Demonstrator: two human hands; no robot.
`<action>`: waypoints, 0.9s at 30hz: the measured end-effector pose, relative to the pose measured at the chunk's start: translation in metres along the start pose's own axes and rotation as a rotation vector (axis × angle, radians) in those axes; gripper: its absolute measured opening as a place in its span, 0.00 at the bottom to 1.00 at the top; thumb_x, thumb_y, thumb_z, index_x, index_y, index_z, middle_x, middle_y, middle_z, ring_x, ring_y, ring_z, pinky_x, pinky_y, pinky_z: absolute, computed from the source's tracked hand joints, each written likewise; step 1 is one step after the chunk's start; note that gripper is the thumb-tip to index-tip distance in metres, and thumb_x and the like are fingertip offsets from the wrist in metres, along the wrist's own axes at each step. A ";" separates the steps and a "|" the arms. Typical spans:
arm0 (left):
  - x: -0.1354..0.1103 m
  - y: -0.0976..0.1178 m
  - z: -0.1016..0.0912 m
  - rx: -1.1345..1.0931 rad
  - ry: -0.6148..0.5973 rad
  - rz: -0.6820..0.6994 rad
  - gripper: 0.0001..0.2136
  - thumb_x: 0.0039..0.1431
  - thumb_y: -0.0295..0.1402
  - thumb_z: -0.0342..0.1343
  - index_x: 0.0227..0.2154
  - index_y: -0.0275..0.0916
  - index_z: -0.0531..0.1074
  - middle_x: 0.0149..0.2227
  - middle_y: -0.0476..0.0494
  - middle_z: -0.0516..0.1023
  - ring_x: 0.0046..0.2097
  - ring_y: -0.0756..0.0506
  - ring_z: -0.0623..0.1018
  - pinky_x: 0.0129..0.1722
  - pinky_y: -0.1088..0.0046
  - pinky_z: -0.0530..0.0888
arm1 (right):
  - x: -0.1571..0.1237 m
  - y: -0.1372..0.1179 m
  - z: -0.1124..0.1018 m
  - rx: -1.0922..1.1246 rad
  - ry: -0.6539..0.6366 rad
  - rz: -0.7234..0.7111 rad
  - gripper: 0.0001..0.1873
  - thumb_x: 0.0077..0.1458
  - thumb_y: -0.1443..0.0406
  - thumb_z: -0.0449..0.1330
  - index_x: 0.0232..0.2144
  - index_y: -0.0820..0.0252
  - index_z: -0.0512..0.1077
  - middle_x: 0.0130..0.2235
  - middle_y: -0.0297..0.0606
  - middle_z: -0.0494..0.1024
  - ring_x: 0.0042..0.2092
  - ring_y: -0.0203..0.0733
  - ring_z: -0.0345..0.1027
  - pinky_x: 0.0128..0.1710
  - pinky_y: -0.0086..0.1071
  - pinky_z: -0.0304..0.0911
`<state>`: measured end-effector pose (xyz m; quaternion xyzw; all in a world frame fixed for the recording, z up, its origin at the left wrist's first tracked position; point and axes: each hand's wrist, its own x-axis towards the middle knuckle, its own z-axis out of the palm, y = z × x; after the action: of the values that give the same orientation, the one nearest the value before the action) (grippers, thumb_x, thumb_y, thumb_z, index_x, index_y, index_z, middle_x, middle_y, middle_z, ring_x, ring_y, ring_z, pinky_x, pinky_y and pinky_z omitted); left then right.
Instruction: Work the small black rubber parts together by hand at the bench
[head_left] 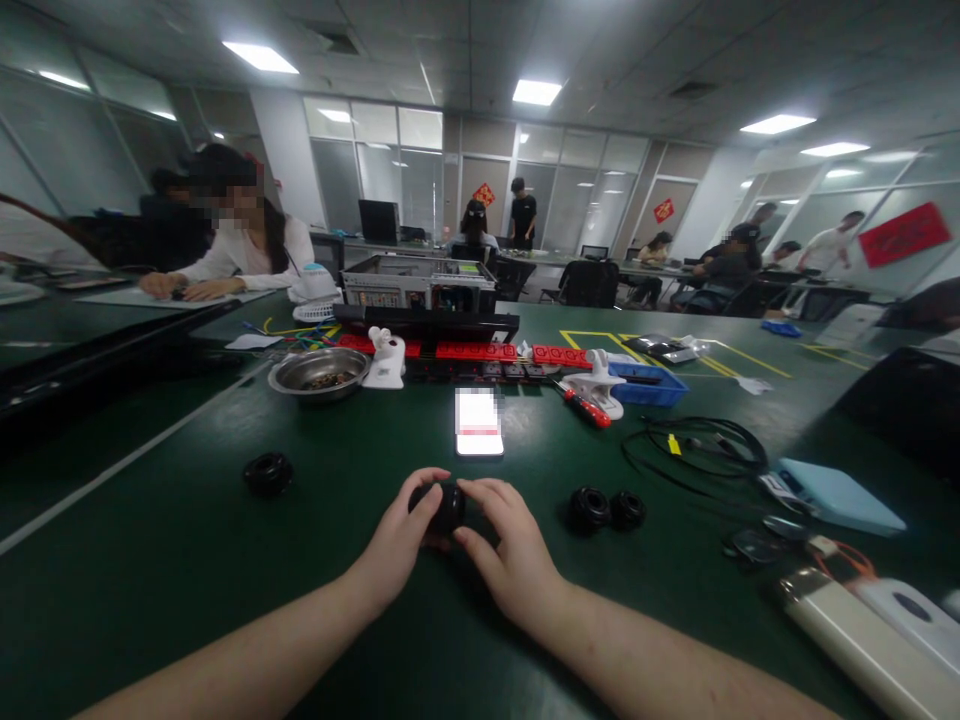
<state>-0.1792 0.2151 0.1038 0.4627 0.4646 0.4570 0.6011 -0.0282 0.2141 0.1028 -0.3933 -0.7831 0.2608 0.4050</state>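
Note:
A glossy black round part [450,508] is held between my two hands, over the near middle of the green table. My left hand [405,530] wraps round its left side, with the thumb across the top. On the other side, my right hand [514,545] curves its fingers and thumb against the right edge. My hands partly cover the part, so its exact kind is unclear. A similar black ring-shaped part [268,474] lies off to the left. Two more, one black ring [589,510] and a smaller one [628,510], sit side by side at the right.
Beyond my hands lies a lit phone [479,422]. Farther back are a metal bowl [319,373] with small pieces, a red-handled screwdriver [589,408] and a blue tray [649,385]. Black cables [705,440] and a light-blue box [840,495] lie right. A person [247,240] sits left.

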 end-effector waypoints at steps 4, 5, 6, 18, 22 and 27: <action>0.002 0.002 0.002 0.020 0.031 -0.027 0.14 0.52 0.42 0.47 0.38 0.39 0.60 0.31 0.48 0.67 0.27 0.49 0.72 0.25 0.72 0.69 | -0.001 -0.003 -0.002 0.012 0.001 -0.063 0.21 0.48 0.70 0.55 0.46 0.55 0.62 0.44 0.40 0.65 0.45 0.43 0.58 0.45 0.38 0.56; 0.001 0.002 0.002 0.026 0.044 -0.029 0.13 0.52 0.41 0.47 0.37 0.39 0.61 0.31 0.48 0.67 0.27 0.49 0.72 0.24 0.73 0.68 | -0.001 -0.002 -0.001 0.033 0.009 -0.057 0.20 0.48 0.70 0.55 0.46 0.56 0.62 0.44 0.40 0.65 0.45 0.43 0.58 0.45 0.38 0.56; 0.000 0.003 0.002 0.029 0.054 -0.029 0.13 0.51 0.40 0.48 0.37 0.39 0.61 0.31 0.48 0.68 0.27 0.48 0.72 0.24 0.73 0.68 | -0.001 0.000 0.000 0.061 0.023 -0.034 0.19 0.48 0.68 0.55 0.45 0.56 0.62 0.43 0.40 0.66 0.45 0.43 0.59 0.44 0.38 0.56; -0.006 0.001 0.000 -0.018 -0.037 0.055 0.18 0.43 0.30 0.52 0.41 0.42 0.60 0.35 0.48 0.65 0.35 0.47 0.69 0.31 0.72 0.67 | 0.004 0.006 0.004 0.181 -0.116 0.260 0.21 0.55 0.54 0.44 0.18 0.61 0.59 0.21 0.31 0.62 0.25 0.33 0.57 0.25 0.27 0.53; -0.007 0.000 0.001 0.009 -0.064 0.070 0.19 0.44 0.33 0.52 0.42 0.42 0.59 0.37 0.47 0.63 0.37 0.45 0.69 0.32 0.72 0.67 | 0.003 0.009 0.005 0.174 -0.099 0.289 0.19 0.55 0.55 0.46 0.20 0.61 0.60 0.21 0.31 0.62 0.25 0.34 0.57 0.25 0.27 0.53; -0.003 0.001 0.002 0.060 -0.006 0.002 0.18 0.52 0.45 0.46 0.43 0.41 0.56 0.35 0.46 0.65 0.31 0.47 0.70 0.30 0.69 0.68 | 0.002 0.006 0.005 0.107 -0.067 0.221 0.13 0.52 0.65 0.52 0.41 0.61 0.65 0.29 0.35 0.68 0.32 0.38 0.60 0.32 0.31 0.57</action>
<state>-0.1779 0.2116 0.1053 0.4825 0.4757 0.4421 0.5878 -0.0303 0.2185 0.0967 -0.4459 -0.7332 0.3584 0.3678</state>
